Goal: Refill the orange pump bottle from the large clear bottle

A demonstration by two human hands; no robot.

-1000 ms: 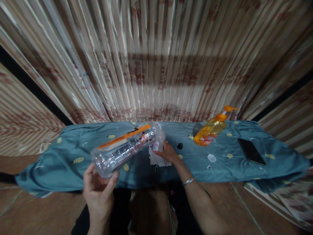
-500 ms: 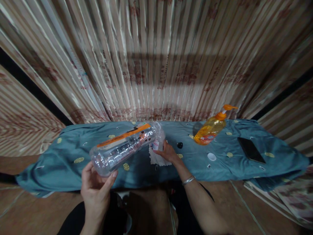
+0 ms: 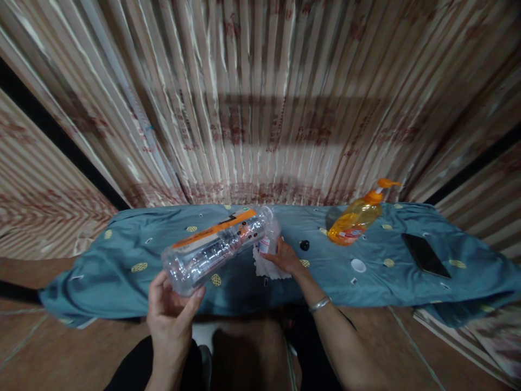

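Note:
My left hand (image 3: 173, 304) is closed round the base of a large clear plastic bottle (image 3: 215, 247) with an orange and white label. The bottle is tilted, its neck end pointing right and away from me, at the top of a small clear bottle (image 3: 271, 236). My right hand (image 3: 285, 255), with a silver bangle at the wrist, grips the small bottle. Whether the two mouths touch I cannot tell. A pale cloth or tissue with a wavy edge (image 3: 268, 269) lies beneath the small bottle, partly hidden by my right hand.
A pump bottle of orange liquid (image 3: 354, 222) stands to the right. Between it and my right hand lies a small black cap (image 3: 304, 245). A white round lid (image 3: 359, 265) and a dark phone (image 3: 425, 255) are further right on the teal cloth (image 3: 122, 288). A striped curtain (image 3: 260, 119) hangs behind.
The whole view has shifted slightly, so everything appears a little further right and lower. Both hands keep their hold, and the bottles stay in about the same position relative to each other.

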